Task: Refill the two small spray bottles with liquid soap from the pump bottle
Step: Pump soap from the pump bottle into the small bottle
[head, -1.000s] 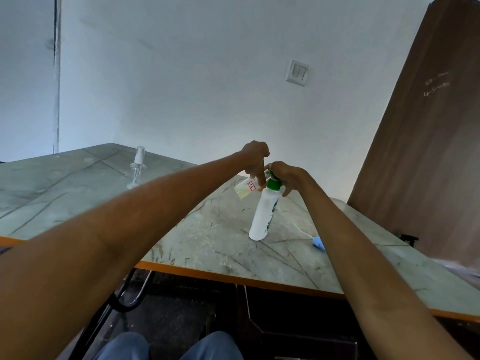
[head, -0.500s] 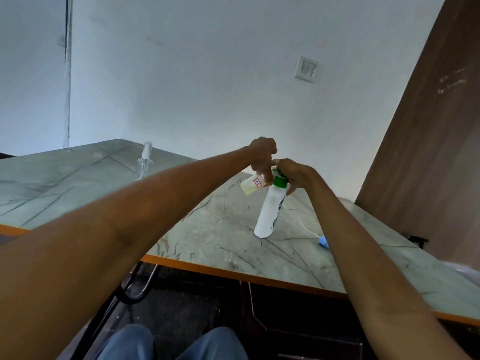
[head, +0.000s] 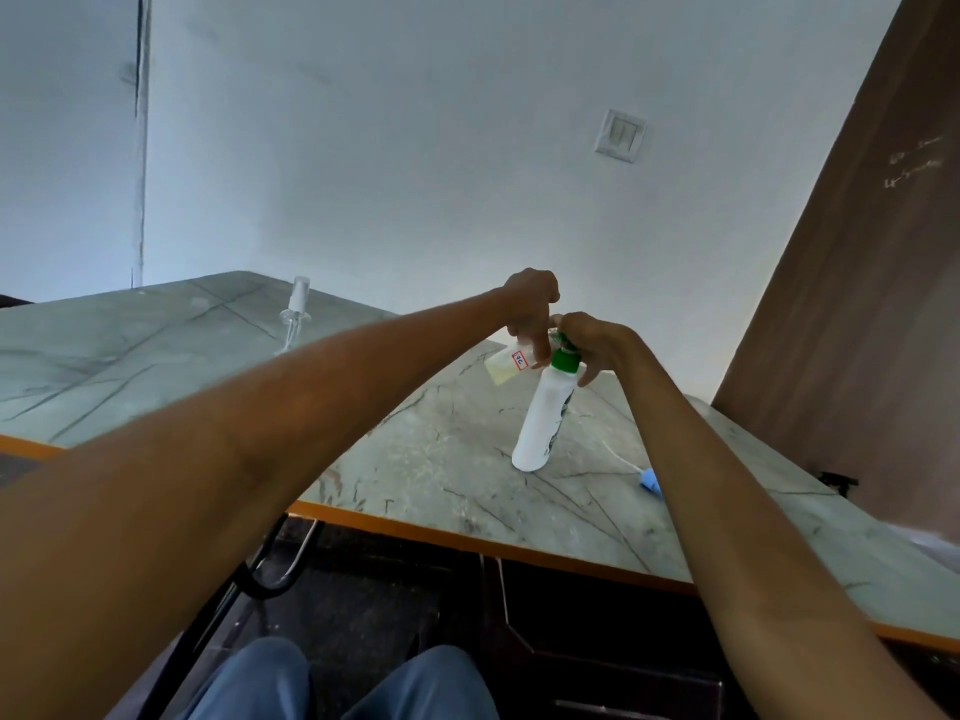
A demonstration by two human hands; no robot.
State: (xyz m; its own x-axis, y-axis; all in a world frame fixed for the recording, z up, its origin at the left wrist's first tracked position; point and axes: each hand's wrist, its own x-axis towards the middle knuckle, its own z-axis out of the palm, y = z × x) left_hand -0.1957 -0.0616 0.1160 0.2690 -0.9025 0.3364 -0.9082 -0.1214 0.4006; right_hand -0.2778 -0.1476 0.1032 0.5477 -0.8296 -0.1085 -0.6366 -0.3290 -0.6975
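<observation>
Little had moved: the left hand (head: 532,309) still pinched the small clear label-marked spray bottle (head: 511,362) tilted at the pump; the right hand (head: 589,337) gripped the white pump bottle's green head (head: 563,360). Farther left, the second clear spray bottle (head: 296,317) apparently awaited filling

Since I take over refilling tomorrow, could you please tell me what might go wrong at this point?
1. The left hand holds the small spray bottle tilted at the pump bottle nozzle; soap could miss its narrow mouth and spill onto the table.
2. The right hand presses the green pump top; the tall bottle might tip.
</observation>
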